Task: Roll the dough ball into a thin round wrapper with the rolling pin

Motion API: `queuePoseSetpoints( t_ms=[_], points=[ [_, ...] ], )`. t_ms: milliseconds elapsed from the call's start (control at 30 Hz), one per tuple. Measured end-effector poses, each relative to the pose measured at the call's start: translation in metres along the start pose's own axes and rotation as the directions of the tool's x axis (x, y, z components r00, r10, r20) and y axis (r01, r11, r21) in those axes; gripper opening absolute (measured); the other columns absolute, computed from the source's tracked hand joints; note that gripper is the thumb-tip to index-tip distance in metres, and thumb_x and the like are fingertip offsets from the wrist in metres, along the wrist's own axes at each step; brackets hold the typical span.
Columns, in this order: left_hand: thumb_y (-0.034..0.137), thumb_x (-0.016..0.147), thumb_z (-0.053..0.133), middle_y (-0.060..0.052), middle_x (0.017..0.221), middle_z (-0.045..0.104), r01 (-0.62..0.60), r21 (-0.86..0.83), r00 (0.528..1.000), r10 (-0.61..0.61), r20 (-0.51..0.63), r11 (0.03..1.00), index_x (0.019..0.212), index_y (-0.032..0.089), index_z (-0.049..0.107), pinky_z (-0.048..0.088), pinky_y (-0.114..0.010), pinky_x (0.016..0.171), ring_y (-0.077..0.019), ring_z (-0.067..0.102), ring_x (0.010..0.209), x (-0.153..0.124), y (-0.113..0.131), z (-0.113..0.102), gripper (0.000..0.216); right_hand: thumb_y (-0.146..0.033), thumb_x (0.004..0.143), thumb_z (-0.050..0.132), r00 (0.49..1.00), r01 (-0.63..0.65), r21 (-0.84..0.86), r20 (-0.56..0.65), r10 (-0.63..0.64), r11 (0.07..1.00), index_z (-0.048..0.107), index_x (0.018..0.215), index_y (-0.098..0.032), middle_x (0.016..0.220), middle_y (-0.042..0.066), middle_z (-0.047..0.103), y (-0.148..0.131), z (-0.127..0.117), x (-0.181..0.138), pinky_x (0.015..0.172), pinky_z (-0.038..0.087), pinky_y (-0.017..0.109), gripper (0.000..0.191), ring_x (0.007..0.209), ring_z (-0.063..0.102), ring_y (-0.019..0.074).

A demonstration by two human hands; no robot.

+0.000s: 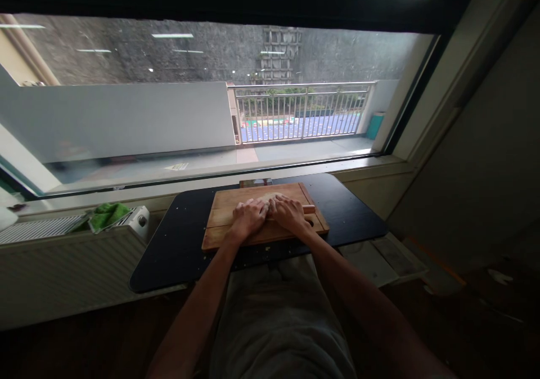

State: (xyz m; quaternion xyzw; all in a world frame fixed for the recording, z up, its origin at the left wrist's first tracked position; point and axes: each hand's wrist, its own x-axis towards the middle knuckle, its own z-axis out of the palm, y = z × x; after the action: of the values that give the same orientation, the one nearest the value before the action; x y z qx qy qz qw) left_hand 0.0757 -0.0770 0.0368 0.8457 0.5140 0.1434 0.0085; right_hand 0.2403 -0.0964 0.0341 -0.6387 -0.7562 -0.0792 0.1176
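Observation:
A pale lump of dough [272, 197] lies on a wooden cutting board [219, 216], largely covered by my fingers. My left hand [248, 217] presses down on its left side with the fingers bent over it. From the right, my right hand [290, 211] does the same, its fingertips close to those of the left. A smooth brown rod [309, 209], perhaps a rolling pin, sticks out beside my right hand; how far it reaches under the palm is hidden. Near the board's right edge, a dark hole shows just past my right wrist.
The board rests on a black table [169, 244] with pale crumbs on it. A flat dark object [255, 183] lies behind the board. Beyond is the window sill [350, 164]; at left, a radiator [71, 261] carries a green cloth [108, 216].

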Motion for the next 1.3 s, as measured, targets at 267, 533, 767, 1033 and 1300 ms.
queuePoseSetpoints(
  t_ms=[267,533,767,1033,1300],
  points=[
    [0.049,0.113,0.027,-0.010,0.144,0.072,0.045,0.016,0.999,-0.045,0.027,0.999,0.139,0.028,0.071,0.045,-0.044,0.109,-0.0291,0.066,0.130,0.009,0.003,-0.003,0.055,-0.029,0.113,0.036,1.000,0.005,0.007,-0.009,-0.005,1.000,0.075,0.115,-0.021,0.127,0.013,0.077,0.005,0.002,0.007,0.097,0.049,0.033,0.039,0.113,0.069,0.0241],
    [0.043,0.113,0.031,-0.007,0.146,0.071,-0.015,-0.056,0.999,0.014,-0.033,0.998,0.131,0.029,0.072,0.041,-0.045,0.111,-0.0256,0.060,0.137,-0.016,0.000,0.006,0.047,-0.031,0.114,0.033,0.993,-0.062,0.066,-0.099,0.068,0.996,0.076,0.106,-0.020,0.120,0.012,0.078,-0.015,-0.004,-0.024,0.105,0.044,0.033,0.045,0.114,0.068,0.0238],
    [0.041,0.113,0.034,-0.005,0.150,0.068,-0.036,-0.102,0.999,0.031,-0.043,0.994,0.132,0.031,0.072,0.039,-0.046,0.115,-0.0245,0.057,0.140,-0.029,-0.001,0.009,0.044,-0.031,0.114,0.035,0.996,-0.041,0.061,-0.083,0.046,0.997,0.075,0.107,-0.019,0.123,0.013,0.078,-0.021,-0.007,-0.036,0.106,0.043,0.034,0.043,0.115,0.067,0.0241],
    [0.044,0.113,0.030,-0.007,0.149,0.069,-0.001,-0.039,1.000,0.001,-0.008,0.999,0.134,0.030,0.073,0.038,-0.052,0.115,-0.0295,0.054,0.145,-0.001,-0.001,0.006,0.050,-0.027,0.113,0.035,1.000,0.002,0.018,-0.016,-0.002,1.000,0.077,0.116,-0.017,0.128,0.016,0.077,-0.008,-0.008,-0.009,0.104,0.047,0.033,0.043,0.119,0.068,0.0253],
    [0.045,0.113,0.030,-0.009,0.141,0.074,0.012,0.034,1.000,-0.012,0.015,0.999,0.133,0.029,0.074,0.041,-0.052,0.115,-0.0312,0.061,0.139,0.013,0.001,0.001,0.051,-0.031,0.113,0.037,0.999,-0.016,-0.008,0.037,0.017,1.000,0.077,0.121,-0.020,0.132,0.016,0.075,-0.002,-0.007,0.006,0.102,0.050,0.035,0.043,0.119,0.069,0.0262]
  ],
)
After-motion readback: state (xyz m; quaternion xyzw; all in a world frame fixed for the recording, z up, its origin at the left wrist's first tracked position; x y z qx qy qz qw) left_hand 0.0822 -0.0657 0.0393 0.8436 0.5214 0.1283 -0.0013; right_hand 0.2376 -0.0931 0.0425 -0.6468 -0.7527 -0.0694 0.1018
